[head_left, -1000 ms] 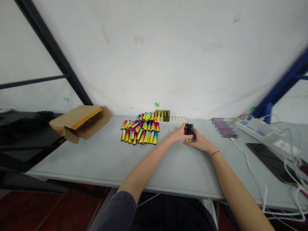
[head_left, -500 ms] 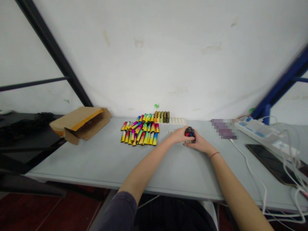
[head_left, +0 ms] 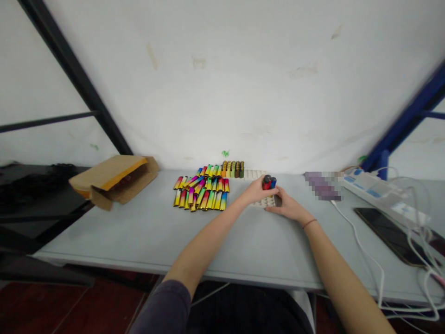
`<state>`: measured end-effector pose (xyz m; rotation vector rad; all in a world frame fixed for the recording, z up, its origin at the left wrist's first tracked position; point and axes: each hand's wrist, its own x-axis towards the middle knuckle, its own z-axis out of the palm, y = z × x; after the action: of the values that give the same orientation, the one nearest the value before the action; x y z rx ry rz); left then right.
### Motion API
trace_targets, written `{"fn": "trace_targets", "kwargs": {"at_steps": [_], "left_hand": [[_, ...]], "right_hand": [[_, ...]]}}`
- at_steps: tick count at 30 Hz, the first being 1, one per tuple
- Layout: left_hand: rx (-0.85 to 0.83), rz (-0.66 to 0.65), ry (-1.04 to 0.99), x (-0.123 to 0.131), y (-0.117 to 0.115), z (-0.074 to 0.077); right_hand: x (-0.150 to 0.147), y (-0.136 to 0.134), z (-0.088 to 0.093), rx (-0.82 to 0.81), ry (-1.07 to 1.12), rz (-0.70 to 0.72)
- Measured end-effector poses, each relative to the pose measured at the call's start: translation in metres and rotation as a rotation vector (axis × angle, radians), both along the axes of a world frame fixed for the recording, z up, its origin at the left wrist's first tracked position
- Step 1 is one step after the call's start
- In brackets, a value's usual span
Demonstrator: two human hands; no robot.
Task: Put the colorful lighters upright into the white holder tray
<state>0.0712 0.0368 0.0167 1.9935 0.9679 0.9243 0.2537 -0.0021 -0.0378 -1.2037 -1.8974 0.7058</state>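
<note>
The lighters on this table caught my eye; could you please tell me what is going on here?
A person's left hand and right hand grip a few red-and-blue lighters over a white tray. Beside them, rainbow-coloured lighters lie in a tight group, with a row of upright lighters behind.

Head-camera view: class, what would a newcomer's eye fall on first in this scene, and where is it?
First, the rainbow-coloured metallic lighters, packed in rows on the grey table, left of centre. Next, the left hand and right hand at centre, holding a small bunch of red and blue lighters above a white tray. Farther left, a torn brown cardboard envelope sits at the table's end.
</note>
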Motion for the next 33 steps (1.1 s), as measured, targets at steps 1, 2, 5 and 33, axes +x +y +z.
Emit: {"fn": "trace_targets", "kwargs": {"at_steps": [1,2,5,33], "left_hand": [[-0.007,0.0,-0.007,-0.004,0.0,0.003],[-0.02,0.0,-0.012,-0.009,0.0,0.007],[-0.072,0.007,-0.04,-0.027,-0.002,0.015],[-0.095,0.02,-0.002,-0.086,-0.034,-0.022]], "right_hand": [[0.002,0.0,0.001,-0.013,-0.024,-0.011],[0.006,-0.001,0.002,-0.024,-0.058,-0.026],[0.026,-0.005,0.007,-0.009,-0.175,-0.092],[-0.042,-0.015,0.05,0.104,-0.041,-0.015]]}}
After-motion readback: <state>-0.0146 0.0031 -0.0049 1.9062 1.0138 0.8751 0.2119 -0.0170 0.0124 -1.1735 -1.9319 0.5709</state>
